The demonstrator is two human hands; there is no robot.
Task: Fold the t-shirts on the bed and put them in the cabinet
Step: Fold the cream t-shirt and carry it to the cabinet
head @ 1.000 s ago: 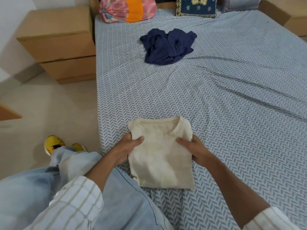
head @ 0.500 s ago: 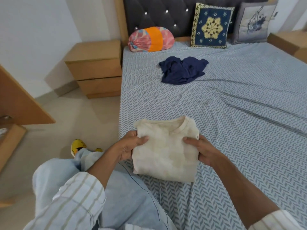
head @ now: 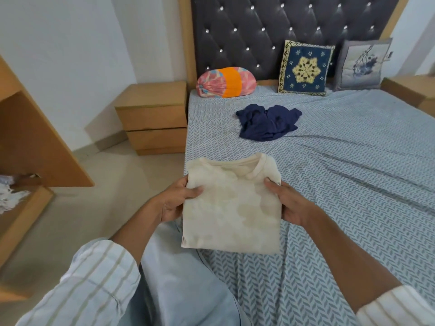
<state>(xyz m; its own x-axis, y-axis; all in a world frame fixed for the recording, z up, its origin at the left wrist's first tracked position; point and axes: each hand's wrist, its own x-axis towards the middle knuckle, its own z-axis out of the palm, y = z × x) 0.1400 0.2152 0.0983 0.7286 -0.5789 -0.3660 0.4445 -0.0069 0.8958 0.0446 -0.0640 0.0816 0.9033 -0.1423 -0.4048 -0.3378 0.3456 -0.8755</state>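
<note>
- Folded cream t-shirt [head: 231, 208] is held up over the near left corner of the bed [head: 353, 184]; collar end faces the headboard [head: 270, 31], bottom fold hangs toward the person's lap.
- L hand [head: 175, 202] is clamped on the shirt's left edge: thumb on top, fingers curled underneath, out of sight.
- R hand [head: 290, 203] is clamped on the right edge the same way, thumb over the cloth near the collar, fingers hidden below.
- Shirt's left edge sits approx. above the bed's left edge; its near corner overlaps the jeans [head: 183, 290].
- Dark blue t-shirt [head: 268, 122] is left crumpled, unfolded, further up the bed, well apart from the cream one, nearer the left side than the right.
- Wide stretch of bare sheet is seen right of both shirts, w/ a few long creases across it.
- At the headboard: a pink-and-orange bolster [head: 226, 82], a blue patterned cushion [head: 304, 68], a grey cushion [head: 362, 64], all against the top edge.
- Nightstand [head: 153, 116] stands just beside the bed's upper left corner; another wooden unit [head: 409, 90] at far right.
- Open tiled floor [head: 113, 184] runs betw. bed and a wooden cabinet [head: 30, 137] at the left edge of view; pale cloth [head: 9, 196] is visible inside it, too blurred to identify.
</note>
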